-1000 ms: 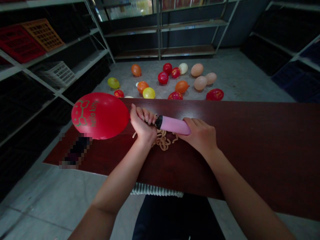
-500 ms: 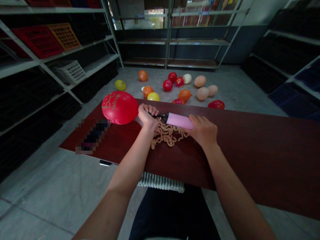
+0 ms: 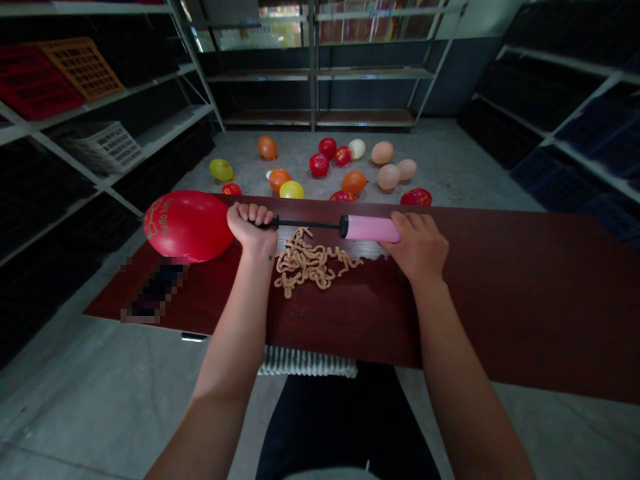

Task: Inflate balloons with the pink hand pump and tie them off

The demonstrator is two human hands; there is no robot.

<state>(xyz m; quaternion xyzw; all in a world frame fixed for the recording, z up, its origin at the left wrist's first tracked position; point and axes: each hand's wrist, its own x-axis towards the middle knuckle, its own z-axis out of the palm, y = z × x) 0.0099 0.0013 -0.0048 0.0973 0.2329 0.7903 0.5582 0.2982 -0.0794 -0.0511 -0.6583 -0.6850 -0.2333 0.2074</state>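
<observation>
A red balloon (image 3: pixel 187 225) with gold printing, swollen with air, sits at the left, its neck hidden at my left hand (image 3: pixel 253 225). That hand is closed round the black end of a balloon pump (image 3: pixel 373 229); whether it also pinches the balloon's neck is hidden. My right hand (image 3: pixel 420 247) wraps the far end of the pump's pink barrel. Between the hands a long stretch of the pump's black rod shows. Uninflated tan long balloons (image 3: pixel 310 263) lie in a tangled heap on the table below the pump.
The dark red-brown table (image 3: pixel 500 287) spans the front. A pixelated dark object (image 3: pixel 156 290) lies at its left. Several inflated balloons (image 3: pixel 353 182) rest on the floor behind. Shelves with crates (image 3: pixel 80 67) stand left, more shelving (image 3: pixel 320 73) at the back and right.
My hands have moved apart, drawing out the pump's black rod. The red balloon shifted left with my left hand and looks larger. The whole view has turned slightly right.
</observation>
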